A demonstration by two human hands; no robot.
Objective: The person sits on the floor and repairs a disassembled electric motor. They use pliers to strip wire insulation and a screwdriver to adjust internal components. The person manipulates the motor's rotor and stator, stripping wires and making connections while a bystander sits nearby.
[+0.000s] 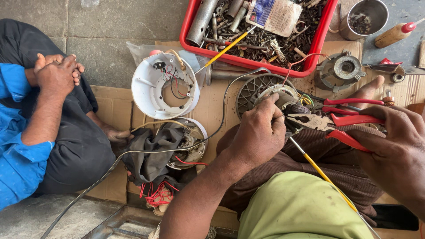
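Pliers with red plastic-coated handles (330, 121) sit in the right hand (394, 150), whose fingers wrap the handles so the steel nose points left toward the work. The left hand (259, 132) is curled over a small grey motor part with a wound copper coil (283, 99), thumb and fingertips pinching it, seemingly to hold it steady against the pull of the pliers. That part rests over a round grey ribbed plastic grille (250, 95) at the person's knee, close above the brown-trousered lap, where both hands can reach it without stretching. A long yellow-handled screwdriver (323, 175) lies across the thigh, likely kept within easy grasp.

Spare metal parts fill a red plastic tray (188, 20) just beyond the work, on flattened brown cardboard (212, 106) that covers the floor. A white round plastic housing with red and black wires (166, 84) lies open-side up beside a dark cloth-wrapped motor (155, 152). At left, another person in a blue shirt sits with clasped hands (55, 71).
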